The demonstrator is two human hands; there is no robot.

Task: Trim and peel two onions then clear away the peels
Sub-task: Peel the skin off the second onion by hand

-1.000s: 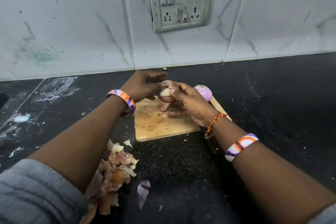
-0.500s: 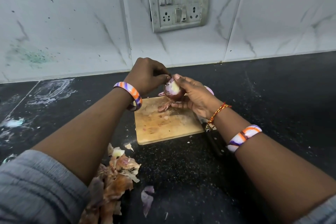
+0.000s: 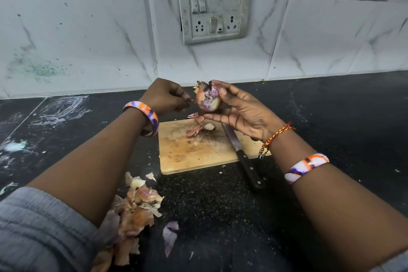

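Note:
My right hand (image 3: 240, 112) grips a partly peeled red onion (image 3: 208, 98) above the far edge of the wooden cutting board (image 3: 189, 154). Loose papery skin sticks up from the onion's top. My left hand (image 3: 165, 96) is just left of the onion, its fingers curled and pinching a bit of skin at the onion's side. Small trimmed scraps (image 3: 198, 128) lie on the board below the onion. A heap of peels (image 3: 136, 207) sits on the black counter under my left forearm. The second onion is hidden in this view.
A black-handled knife (image 3: 242, 157) lies across the board's right edge, its handle out on the counter (image 3: 331, 117). A purple peel piece (image 3: 170, 236) lies near the front. A switch and socket plate (image 3: 213, 12) is on the tiled wall behind.
Both hands have lifted the onion higher, away from the board. The peeled onion seen behind my right hand earlier is out of sight now. The knife has come into view.

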